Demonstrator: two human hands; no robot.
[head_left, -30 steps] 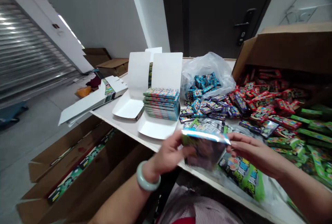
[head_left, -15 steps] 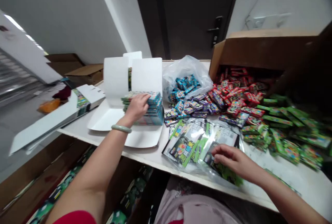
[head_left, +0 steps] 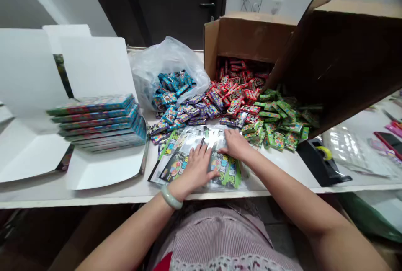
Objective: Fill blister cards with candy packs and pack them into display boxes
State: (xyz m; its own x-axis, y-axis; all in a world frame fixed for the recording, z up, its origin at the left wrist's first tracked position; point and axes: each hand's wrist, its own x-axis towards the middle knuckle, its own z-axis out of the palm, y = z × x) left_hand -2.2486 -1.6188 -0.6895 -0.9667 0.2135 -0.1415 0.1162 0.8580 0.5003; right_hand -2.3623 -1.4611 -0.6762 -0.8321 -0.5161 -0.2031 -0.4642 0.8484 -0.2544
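Note:
Printed clear plastic pouches [head_left: 174,164] with black and green artwork lie in an overlapping pile at the table's front edge. My left hand [head_left: 195,169], with a pale bangle on its wrist, rests flat on them with fingers spread. On the right part of the pile, my right hand [head_left: 236,145] touches the plastic, thumb apart from its curved fingers. Just behind the pouches are small purple packets [head_left: 191,112], with green packets [head_left: 279,116] to the right. A stack of flat blue packs [head_left: 103,122] sits in an open white carton [head_left: 97,68] on the left.
A clear bag [head_left: 147,68] of blue packets [head_left: 176,84] stands at the back. Red packets [head_left: 235,95] spill from a cardboard box [head_left: 251,38], whose large flap overhangs the right side. A black tape dispenser [head_left: 320,166] and a phone [head_left: 391,141] lie farther right.
My left hand has left the stack of blue packs and come down on the pouches. My right hand has shifted to their far right part. The view has turned right.

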